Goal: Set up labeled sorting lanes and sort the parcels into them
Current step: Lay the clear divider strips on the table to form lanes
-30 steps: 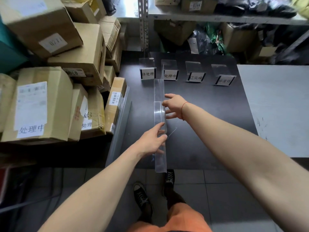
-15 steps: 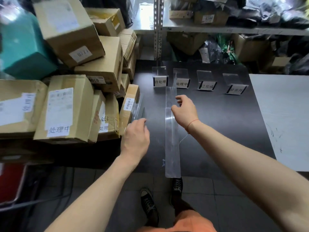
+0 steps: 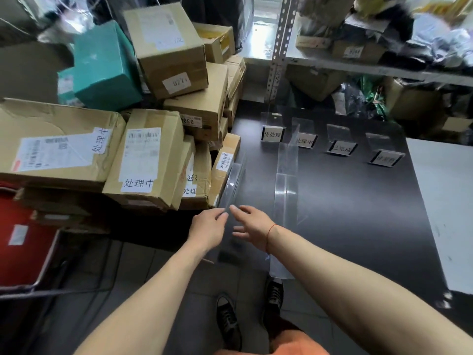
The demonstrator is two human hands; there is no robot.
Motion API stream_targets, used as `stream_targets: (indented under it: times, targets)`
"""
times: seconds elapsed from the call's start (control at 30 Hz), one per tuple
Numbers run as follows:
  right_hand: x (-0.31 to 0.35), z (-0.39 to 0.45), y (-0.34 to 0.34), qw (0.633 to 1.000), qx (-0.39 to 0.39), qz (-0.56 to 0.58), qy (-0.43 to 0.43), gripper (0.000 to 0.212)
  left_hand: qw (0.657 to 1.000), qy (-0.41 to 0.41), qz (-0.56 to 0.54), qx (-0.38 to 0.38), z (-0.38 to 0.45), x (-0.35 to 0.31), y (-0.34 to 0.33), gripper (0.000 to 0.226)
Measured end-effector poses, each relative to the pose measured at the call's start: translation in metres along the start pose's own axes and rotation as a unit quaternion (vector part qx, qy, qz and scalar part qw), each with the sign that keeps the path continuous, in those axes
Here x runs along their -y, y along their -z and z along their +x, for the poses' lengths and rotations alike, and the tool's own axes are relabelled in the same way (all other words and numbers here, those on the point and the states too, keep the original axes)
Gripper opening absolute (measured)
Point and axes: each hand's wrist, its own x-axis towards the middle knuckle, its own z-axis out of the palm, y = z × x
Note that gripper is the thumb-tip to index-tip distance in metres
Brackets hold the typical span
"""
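1. My left hand [image 3: 208, 230] reaches to the near end of a clear divider strip [image 3: 231, 181] lying along the table's [image 3: 345, 213] left edge; its grip looks curled at the strip's end, though I cannot tell if it pinches.
2. My right hand [image 3: 252, 228] hovers just beside it, fingers loosely spread, holding nothing.
3. A second clear divider [image 3: 286, 190] stands upright mid-table, running toward four label stands [image 3: 273, 134].
4. The parcels [image 3: 143, 160] sit stacked left of the table, touching its edge.
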Motion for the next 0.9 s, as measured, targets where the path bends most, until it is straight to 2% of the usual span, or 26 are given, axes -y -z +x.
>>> stream_targets:
  times: [0.37, 0.47, 0.53, 0.63, 0.7, 0.73, 0.83, 0.9]
  targets:
    - [-0.006, -0.002, 0.001, 0.999, -0.005, -0.007, 0.043, 0.068, 0.999, -0.045, 0.012, -0.014, 0.0, 0.006, -0.006, 0.029]
    - [-0.009, 0.0, 0.004, 0.999, 0.0, -0.003, 0.038, 0.067, 0.999, -0.051, 0.007, 0.001, 0.001, 0.007, -0.005, 0.028]
    - [-0.006, -0.001, 0.003, 0.999, -0.009, -0.015, 0.03, 0.06, 0.998, -0.053, 0.033, -0.002, 0.003, 0.01, -0.005, 0.022]
    - [0.006, -0.003, -0.006, 0.985, -0.062, -0.153, 0.045, 0.055, 0.988, -0.055, 0.143, -0.002, 0.008, 0.009, -0.007, 0.021]
    - [0.016, -0.004, -0.014, 0.955, -0.061, -0.286, 0.039, 0.065, 0.977, -0.063, 0.201, 0.024, 0.009, 0.005, -0.011, 0.023]
    - [0.02, -0.003, -0.017, 0.933, -0.058, -0.353, 0.04, 0.062, 0.973, -0.067, 0.218, 0.032, 0.009, 0.003, -0.012, 0.023]
    - [0.034, -0.006, -0.018, 0.879, -0.09, -0.466, 0.051, 0.024, 0.964, -0.087, 0.251, 0.014, 0.009, 0.003, -0.012, 0.021]
    - [0.039, -0.008, -0.009, 0.863, -0.124, -0.488, 0.047, 0.028, 0.962, -0.098, 0.254, 0.001, 0.007, 0.007, -0.011, 0.019]
